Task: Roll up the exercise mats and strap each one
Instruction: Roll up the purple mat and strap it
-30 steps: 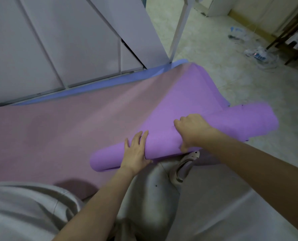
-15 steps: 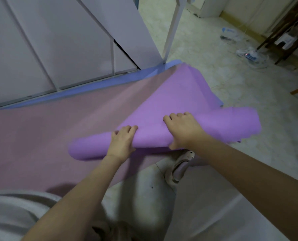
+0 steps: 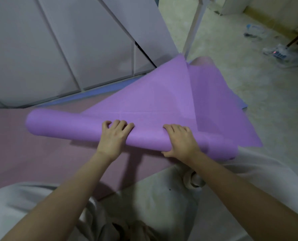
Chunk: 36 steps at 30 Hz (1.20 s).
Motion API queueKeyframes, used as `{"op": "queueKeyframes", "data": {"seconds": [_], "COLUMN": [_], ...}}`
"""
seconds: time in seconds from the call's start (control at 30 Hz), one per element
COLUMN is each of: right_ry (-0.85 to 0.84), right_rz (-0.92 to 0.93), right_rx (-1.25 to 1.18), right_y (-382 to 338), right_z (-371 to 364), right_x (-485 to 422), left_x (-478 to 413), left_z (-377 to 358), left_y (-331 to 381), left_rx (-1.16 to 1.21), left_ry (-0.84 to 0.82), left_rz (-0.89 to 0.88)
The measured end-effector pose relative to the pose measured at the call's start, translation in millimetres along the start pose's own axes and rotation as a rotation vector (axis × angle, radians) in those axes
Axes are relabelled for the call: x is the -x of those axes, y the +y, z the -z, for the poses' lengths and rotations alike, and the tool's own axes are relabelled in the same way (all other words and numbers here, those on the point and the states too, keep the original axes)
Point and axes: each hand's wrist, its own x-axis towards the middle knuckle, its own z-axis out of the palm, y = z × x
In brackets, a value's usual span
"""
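Midway through rolling the purple mat (image 3: 144,101): rolled tube stretched left to right across the middle of the scene, loose sheet fanning off to the far right, skewed and folded over on itself. Resting on a pink mat (image 3: 31,153) spread flat, with the edge of a blue mat (image 3: 96,94) peeping out along the far side, next to pale floor (image 3: 249,84) on the right. Left hand (image 3: 113,138) over the tube near its middle, fingers curled down onto the top; right hand (image 3: 181,141) just to the right, fingers hooked over and thumb tucked under the near edge, both gripping the roll. Probably light, soft foam: limp, springy, quick to unwind or telescope sideways. Better held wider, closer to both ends, pressing down evenly, after first squaring up the crooked sheet
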Motion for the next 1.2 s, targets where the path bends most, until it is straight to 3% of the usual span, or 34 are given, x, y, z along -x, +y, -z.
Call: {"op": "queueKeyframes", "data": {"seconds": [0.43,0.6,0.77,0.87,1.03,1.2], "right_ry": [-0.266,-0.34,-0.459,-0.492,-0.515,-0.547], "right_rz": [0.211,0.256,0.245,0.229,0.214,0.196], "right_rx": [0.123,0.192,0.133,0.154,0.193,0.183], "right_y": [-37,-46,-36,-29,-21,-15], "right_z": [-51,-80,-99,-110,-124,-141], "right_x": [-42,-53,-59,-62,-81,-90], "left_x": [63,55,39,34,40,42], "left_z": [-44,-61,-73,-83,-100,-117], "left_y": [-23,-24,-17,-17,-25,-40], "left_rx": [0.088,0.098,0.162,0.196,0.423,0.815], "left_ry": [-0.353,-0.445,-0.706,-0.759,-0.711,-0.525], "left_rz": [0.194,0.15,0.114,0.069,0.105,0.334]}}
